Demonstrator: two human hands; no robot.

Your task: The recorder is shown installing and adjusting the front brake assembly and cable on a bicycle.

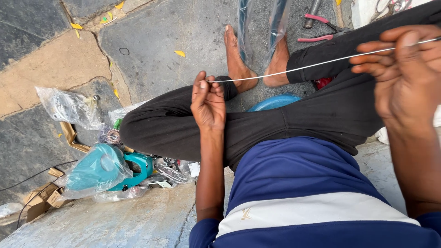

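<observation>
A thin silvery cable runs taut between my two hands, above my black-trousered legs. My left hand pinches one end of it over my left knee, fingers closed. My right hand is raised near the camera at the right edge, its fingers closed around the other part of the cable, which runs on past it to the upper right. My bare feet rest on the stone paving beyond.
A teal part in a clear plastic bag lies by my left thigh among other bagged parts and cardboard scraps. Red-handled pliers lie at the top right. A blue round object shows under my legs.
</observation>
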